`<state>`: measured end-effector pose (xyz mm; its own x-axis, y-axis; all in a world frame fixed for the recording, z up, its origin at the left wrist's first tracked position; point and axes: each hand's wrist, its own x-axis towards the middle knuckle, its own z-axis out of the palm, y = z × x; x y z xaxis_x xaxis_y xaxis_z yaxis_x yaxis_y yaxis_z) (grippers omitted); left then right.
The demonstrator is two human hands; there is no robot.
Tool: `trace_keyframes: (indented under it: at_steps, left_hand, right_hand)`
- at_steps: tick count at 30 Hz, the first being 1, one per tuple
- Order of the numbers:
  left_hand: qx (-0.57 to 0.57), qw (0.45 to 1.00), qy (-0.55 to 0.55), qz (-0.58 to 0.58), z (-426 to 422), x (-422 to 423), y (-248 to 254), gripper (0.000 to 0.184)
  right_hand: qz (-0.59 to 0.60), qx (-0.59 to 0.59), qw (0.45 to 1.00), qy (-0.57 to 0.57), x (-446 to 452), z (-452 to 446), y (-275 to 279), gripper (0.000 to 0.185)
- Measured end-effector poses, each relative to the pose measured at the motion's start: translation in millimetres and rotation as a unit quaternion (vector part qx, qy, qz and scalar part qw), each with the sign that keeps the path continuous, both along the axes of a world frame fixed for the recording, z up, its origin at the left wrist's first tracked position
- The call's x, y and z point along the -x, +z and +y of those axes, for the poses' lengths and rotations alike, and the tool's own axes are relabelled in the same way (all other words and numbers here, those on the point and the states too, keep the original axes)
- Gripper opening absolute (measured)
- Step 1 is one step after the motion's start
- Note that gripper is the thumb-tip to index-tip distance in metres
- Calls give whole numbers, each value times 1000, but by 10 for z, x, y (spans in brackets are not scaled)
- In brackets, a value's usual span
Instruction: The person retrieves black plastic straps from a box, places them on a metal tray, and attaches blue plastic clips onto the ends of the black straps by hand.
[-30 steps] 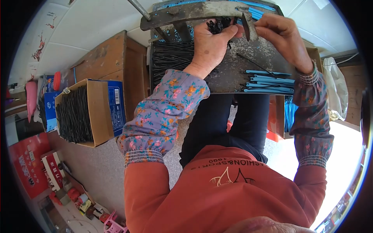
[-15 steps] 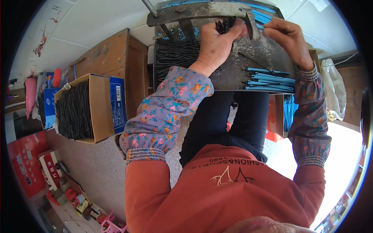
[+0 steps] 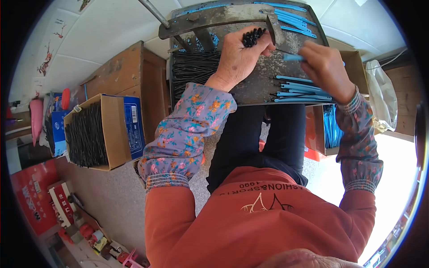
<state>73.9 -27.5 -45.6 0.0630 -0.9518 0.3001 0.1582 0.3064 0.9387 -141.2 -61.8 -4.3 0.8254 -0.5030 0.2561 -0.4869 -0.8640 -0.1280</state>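
My left hand is closed around a bundle of thin black rods, their ends poking up beside the thumb. Just past it stands a thin upright metal blade, at the end of a curved metal bar. To the right, my right hand is closed on a blue strip, blurred by motion; a thin dark rod seems to run from it toward the left hand. Under both hands lies a worn metal tray. It carries a pile of black rods, and blue strips with dark ends along its front right.
More blue strips lie at the tray's back right. A carton full of black rods stands at left, beside a wooden cabinet. Below the tray's right side a box holds blue strips, near a white bag.
My right hand has moved down, away from the blade, with a blue strip now showing in it. The left hand still grips the black rods. The whole view has shifted slightly.
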Motion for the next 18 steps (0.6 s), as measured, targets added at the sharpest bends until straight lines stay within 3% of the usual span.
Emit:
trace_keyframes:
  at_steps: [1, 7, 11, 16, 18]
  left_hand:
    - [-12, 1000, 5, 5, -3, -11, 15, 12]
    - [-54, 995, -13, -80, 3, -230, 243, 13]
    - [-104, 982, -95, -128, 21, -276, 339, 20]
    - [-167, 953, -241, -76, 28, -207, 368, 13]
    - [-177, 951, -240, -84, 49, -270, 383, 13]
  right_hand:
    - [-24, 139, 989, 47, -5, 18, 12, 17]
    - [-49, 289, 950, 111, -138, 166, 36, 24]
    - [-45, 321, 936, 136, -106, 244, 96, 26]
    - [-55, 307, 938, 149, -335, 87, 38, 22]
    - [-76, 283, 947, 134, -325, 57, 25, 21]
